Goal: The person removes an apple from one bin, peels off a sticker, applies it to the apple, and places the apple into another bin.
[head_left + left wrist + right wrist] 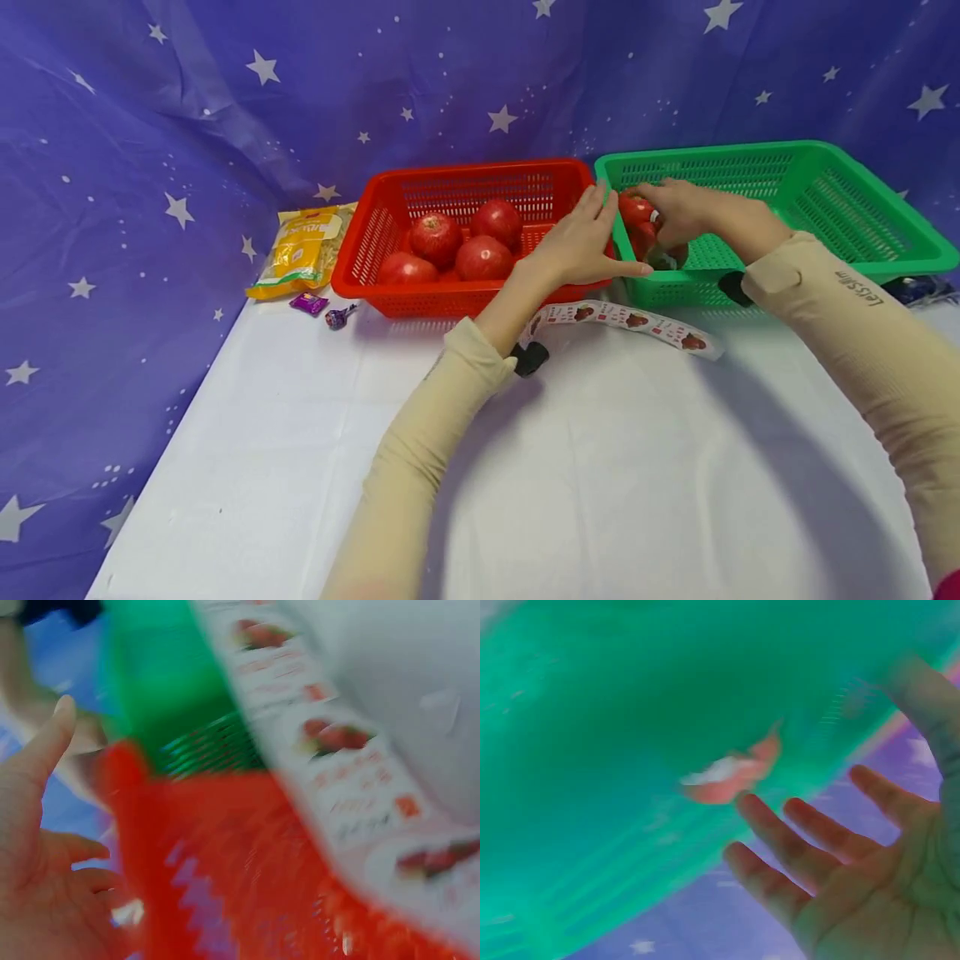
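My left hand [581, 242] hovers over the right end of the red basket [465, 293], its fingers straight and holding nothing. Several pomegranates [485, 258] lie inside that basket. In the green basket [667, 288], my right hand [678, 212] is beside red pomegranates [636, 210] at the left end. The right wrist view shows this hand [855, 877] with fingers spread, near a blurred red fruit [724, 791] bearing a white patch. A strip of printed stickers [637, 321] with fruit pictures lies along the baskets' front; the left wrist view shows the sticker strip [337, 765] closer.
Left of the red basket are a yellow food packet [303, 250], a purple-wrapped candy [309, 303] and a lollipop [341, 317]. A dark packet [918, 289] sits by the green basket's right end. A starry purple curtain [450, 83] hangs behind the white table [600, 467].
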The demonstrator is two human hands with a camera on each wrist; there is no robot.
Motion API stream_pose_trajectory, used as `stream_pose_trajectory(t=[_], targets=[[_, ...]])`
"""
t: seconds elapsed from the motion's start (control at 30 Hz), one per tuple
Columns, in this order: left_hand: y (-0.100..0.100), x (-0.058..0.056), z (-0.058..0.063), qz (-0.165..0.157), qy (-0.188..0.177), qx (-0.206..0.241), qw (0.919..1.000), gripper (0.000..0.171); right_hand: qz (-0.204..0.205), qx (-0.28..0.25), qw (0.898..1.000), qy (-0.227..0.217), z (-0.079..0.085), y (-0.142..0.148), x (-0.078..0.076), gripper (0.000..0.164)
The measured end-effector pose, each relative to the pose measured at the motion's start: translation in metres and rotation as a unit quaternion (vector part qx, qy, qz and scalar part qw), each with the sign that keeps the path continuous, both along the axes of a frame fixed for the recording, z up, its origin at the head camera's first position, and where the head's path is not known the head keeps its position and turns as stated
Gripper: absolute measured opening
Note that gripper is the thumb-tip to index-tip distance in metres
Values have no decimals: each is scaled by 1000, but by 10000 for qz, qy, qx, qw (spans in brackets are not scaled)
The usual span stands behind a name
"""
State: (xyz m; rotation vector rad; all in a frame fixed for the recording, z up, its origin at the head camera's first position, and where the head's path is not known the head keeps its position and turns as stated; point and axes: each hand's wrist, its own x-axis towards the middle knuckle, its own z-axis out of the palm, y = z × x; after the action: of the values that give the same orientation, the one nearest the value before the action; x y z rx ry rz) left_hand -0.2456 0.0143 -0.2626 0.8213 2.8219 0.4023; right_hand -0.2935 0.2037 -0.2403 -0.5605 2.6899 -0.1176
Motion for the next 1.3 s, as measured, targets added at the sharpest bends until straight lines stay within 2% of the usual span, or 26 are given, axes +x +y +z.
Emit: stream_pose_trajectory(t=[0.1,0.23,0.3,0.37,0.4,0.47,0.53,0.6,0.73,0.8,0.9,0.97,1.03,1.1,1.17,1.3], targets=[[-48,14,11,474,234,629,9966,110,205,-290,9984,439,19,-27,5,97],[-128,28,19,1492,395,1156,9812,114,472,-758,9939,648,33,-73,8,80],[-165,32,17,1973,250,1241,9721,115,631,-806,9934,522,33,-98,6,73],[-197,34,11,2338,-15,1213,9647,116,681,-575,9958,209,29,-121,4,71],[-209,35,7,2462,-168,1212,9615,116,682,-384,9969,16,26,-132,3,72],[-226,34,-1,2499,-520,1260,9586,113,683,131,9970,-354,18,-153,2,71],[-233,31,-7,2418,-719,1393,9576,107,722,709,9929,-621,10,-170,4,67],[-235,29,-11,2329,-845,1555,9563,100,996,1012,9882,-583,4,-184,6,64],[-235,26,-8,2386,-801,1607,9544,93,1644,803,9829,-210,-4,-202,10,53],[-236,26,-6,2401,-762,1573,9549,92,1810,656,9813,3,-7,-208,12,55],[-240,28,-4,2424,-778,1474,9557,88,1624,893,9825,210,-12,-212,16,44],[-245,30,-4,2488,-808,1402,9549,88,1330,1096,9845,319,-16,-214,18,47],[-250,33,-6,2531,-831,1353,9543,88,1070,1197,9867,241,-20,-216,20,50],[-252,32,-7,2536,-929,1372,9530,97,879,1091,9901,111,-22,-215,22,59],[-254,31,-10,2547,-1081,1403,9507,108,846,947,9919,-24,-25,-214,22,59],[-255,27,-11,2574,-1313,1423,9467,121,1115,826,9903,59,-27,-210,19,43]])
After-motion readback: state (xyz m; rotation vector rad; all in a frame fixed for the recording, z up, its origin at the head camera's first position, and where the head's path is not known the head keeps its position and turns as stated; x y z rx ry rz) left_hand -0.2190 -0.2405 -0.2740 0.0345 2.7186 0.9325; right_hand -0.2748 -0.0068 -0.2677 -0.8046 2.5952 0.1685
